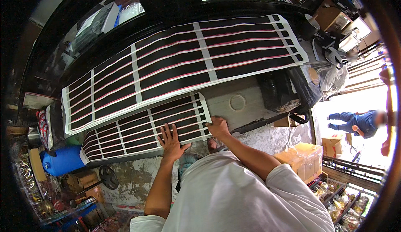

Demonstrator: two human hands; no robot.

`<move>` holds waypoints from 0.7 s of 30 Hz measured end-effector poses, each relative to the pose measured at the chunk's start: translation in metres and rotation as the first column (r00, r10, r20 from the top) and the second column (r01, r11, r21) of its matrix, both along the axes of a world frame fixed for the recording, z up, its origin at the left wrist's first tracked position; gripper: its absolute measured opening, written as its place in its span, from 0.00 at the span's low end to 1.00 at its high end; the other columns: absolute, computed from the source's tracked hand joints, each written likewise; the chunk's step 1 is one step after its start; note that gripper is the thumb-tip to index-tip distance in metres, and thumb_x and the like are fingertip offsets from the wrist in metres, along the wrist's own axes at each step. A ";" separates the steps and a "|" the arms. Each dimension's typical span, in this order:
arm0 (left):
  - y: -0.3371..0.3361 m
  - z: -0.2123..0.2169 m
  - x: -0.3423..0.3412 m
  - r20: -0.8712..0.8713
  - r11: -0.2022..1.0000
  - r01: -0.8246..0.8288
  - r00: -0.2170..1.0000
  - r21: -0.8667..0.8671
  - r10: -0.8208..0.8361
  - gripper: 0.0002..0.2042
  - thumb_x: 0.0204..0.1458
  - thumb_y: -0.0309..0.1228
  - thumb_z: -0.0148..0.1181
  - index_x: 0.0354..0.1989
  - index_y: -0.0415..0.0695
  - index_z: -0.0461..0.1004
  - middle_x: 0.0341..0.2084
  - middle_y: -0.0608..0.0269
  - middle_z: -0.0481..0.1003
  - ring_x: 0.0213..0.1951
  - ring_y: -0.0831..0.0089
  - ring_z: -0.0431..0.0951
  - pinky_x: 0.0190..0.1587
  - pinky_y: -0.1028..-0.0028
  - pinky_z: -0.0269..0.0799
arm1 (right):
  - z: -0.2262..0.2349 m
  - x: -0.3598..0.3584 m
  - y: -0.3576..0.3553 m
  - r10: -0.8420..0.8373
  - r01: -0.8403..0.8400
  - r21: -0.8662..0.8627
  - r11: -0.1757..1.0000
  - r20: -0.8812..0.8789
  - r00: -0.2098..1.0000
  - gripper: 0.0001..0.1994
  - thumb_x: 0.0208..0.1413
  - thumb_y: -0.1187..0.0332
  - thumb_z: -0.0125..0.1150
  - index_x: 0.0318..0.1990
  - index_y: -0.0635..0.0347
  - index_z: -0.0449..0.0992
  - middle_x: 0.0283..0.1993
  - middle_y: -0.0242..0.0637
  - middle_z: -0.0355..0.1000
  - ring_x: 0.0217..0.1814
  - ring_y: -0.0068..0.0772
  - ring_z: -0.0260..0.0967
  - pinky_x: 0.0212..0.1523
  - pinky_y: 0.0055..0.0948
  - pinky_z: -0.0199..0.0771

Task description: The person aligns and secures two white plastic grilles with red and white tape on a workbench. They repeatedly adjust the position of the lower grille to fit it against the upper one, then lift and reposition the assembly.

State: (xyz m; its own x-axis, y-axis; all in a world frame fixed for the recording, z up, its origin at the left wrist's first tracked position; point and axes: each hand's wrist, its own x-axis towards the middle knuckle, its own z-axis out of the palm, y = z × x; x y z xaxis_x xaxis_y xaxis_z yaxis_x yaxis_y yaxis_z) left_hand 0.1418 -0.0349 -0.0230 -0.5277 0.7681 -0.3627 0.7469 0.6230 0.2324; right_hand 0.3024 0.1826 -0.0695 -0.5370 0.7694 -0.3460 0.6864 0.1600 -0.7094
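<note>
A smaller sheet (138, 125), printed with black panels, white bands and thin red lines, lies on the bench in front of me. My left hand (170, 143) rests flat on it near its right part, fingers spread. At the sheet's right edge my right hand (218, 127) is closed, its fingers curled at the white margin; the fingertips are partly hidden. Behind lies a longer sheet (175, 61) of the same pattern, its front edge overlapping the back of the smaller one.
Right of the sheets sits a black plastic-wrapped bundle (280, 92) on the grey bench (225, 94). A blue drum (62, 161) stands at the left, near a black handwheel (108, 177). Cardboard boxes (300, 161) are at the right; a person in blue (361, 122) is farther off.
</note>
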 end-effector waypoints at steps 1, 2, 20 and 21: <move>0.000 0.001 0.000 0.000 1.000 -0.001 1.000 0.005 0.001 0.67 0.48 0.69 0.71 0.85 0.48 0.34 0.83 0.38 0.28 0.82 0.35 0.25 0.74 0.23 0.25 | 0.003 -0.002 0.001 0.029 -0.028 -0.011 1.000 0.025 0.999 0.18 0.57 0.56 0.69 0.45 0.62 0.85 0.42 0.57 0.83 0.47 0.59 0.83 0.50 0.47 0.82; -0.001 0.000 0.000 -0.008 1.000 -0.004 1.000 -0.004 0.004 0.67 0.48 0.69 0.71 0.85 0.48 0.34 0.83 0.38 0.29 0.82 0.35 0.25 0.74 0.23 0.25 | 0.008 -0.002 0.003 0.060 -0.058 -0.022 0.998 0.050 0.997 0.19 0.57 0.56 0.69 0.46 0.62 0.85 0.42 0.57 0.83 0.48 0.59 0.83 0.50 0.47 0.82; -0.004 0.004 0.040 -0.092 0.965 0.172 0.983 0.200 -0.156 0.47 0.62 0.64 0.58 0.83 0.49 0.52 0.84 0.48 0.42 0.84 0.44 0.37 0.75 0.25 0.31 | 0.036 0.023 0.013 -0.013 -0.022 -0.290 0.957 -0.119 0.993 0.14 0.61 0.61 0.69 0.41 0.66 0.84 0.33 0.45 0.83 0.35 0.35 0.81 0.39 0.38 0.79; 0.000 0.006 0.045 -0.072 0.960 0.184 0.982 0.210 -0.172 0.45 0.64 0.63 0.57 0.82 0.49 0.53 0.84 0.49 0.43 0.84 0.45 0.37 0.75 0.25 0.33 | 0.032 0.024 0.013 -0.009 -0.036 -0.293 0.956 -0.149 0.989 0.13 0.62 0.62 0.69 0.40 0.66 0.83 0.31 0.43 0.82 0.33 0.31 0.79 0.36 0.36 0.78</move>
State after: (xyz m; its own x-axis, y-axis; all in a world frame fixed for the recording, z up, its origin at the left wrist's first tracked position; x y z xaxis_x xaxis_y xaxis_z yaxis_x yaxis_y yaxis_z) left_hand 0.1867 -0.0351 -0.0172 -0.3890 0.9082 -0.1543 0.8559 0.4183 0.3041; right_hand 0.3266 0.1952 -0.0379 -0.6086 0.6378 -0.4720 0.5702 -0.0622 -0.8192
